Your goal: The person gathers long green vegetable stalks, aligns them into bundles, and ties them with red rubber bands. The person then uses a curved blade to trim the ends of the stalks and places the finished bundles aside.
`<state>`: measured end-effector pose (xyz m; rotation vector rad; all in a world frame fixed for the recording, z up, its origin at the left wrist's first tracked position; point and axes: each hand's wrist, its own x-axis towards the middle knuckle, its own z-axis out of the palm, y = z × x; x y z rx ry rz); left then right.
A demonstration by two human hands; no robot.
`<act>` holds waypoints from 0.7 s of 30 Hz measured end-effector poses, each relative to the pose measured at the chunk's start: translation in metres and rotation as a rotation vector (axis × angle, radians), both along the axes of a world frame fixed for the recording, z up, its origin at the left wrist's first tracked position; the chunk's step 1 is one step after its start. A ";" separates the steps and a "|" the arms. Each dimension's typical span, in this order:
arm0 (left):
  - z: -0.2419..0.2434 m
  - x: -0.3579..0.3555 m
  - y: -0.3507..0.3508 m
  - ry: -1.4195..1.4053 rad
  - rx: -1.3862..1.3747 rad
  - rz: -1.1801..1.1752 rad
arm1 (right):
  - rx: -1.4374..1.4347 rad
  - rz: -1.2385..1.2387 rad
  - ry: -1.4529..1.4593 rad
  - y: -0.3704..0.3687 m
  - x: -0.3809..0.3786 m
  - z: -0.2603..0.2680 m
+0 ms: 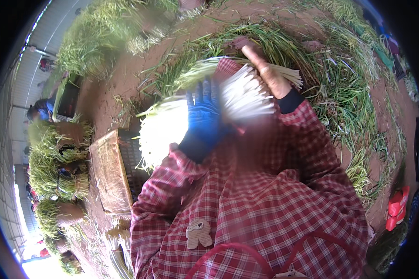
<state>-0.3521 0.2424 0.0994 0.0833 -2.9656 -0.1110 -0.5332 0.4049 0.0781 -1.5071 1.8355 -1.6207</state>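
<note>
My left hand (204, 108), in a blue glove, lies spread with its fingers straight over pale stalks (164, 129), which are washed out by glare. Beside it, a bundle of leafy vegetable stalks (248, 94) shows its white cut ends, partly blurred. My bare right hand (270, 78) is seen edge-on along the far right side of that bundle. Whether its fingers grip any stalks is hidden. More stalks (199, 73) with pale green stems lie just beyond, and red checked cloth (227, 66) shows between them.
A heap of long green leaves (349, 101) curves around the front and right. To the left stands a plastic crate (129, 143) with a worn board (108, 171) on its side. Tied bundles (59, 164) line the far left, near a person (43, 108). A red bag (398, 207) lies at right.
</note>
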 end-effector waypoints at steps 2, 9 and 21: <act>-0.009 -0.012 0.000 0.006 -0.020 0.027 | -0.349 -0.159 -0.193 0.016 -0.007 0.003; -0.008 -0.022 -0.013 0.011 0.083 -0.124 | -0.405 -0.330 -0.305 0.066 -0.014 -0.024; 0.051 0.054 -0.199 0.322 0.816 0.128 | -0.268 -0.420 -0.074 0.042 0.052 -0.001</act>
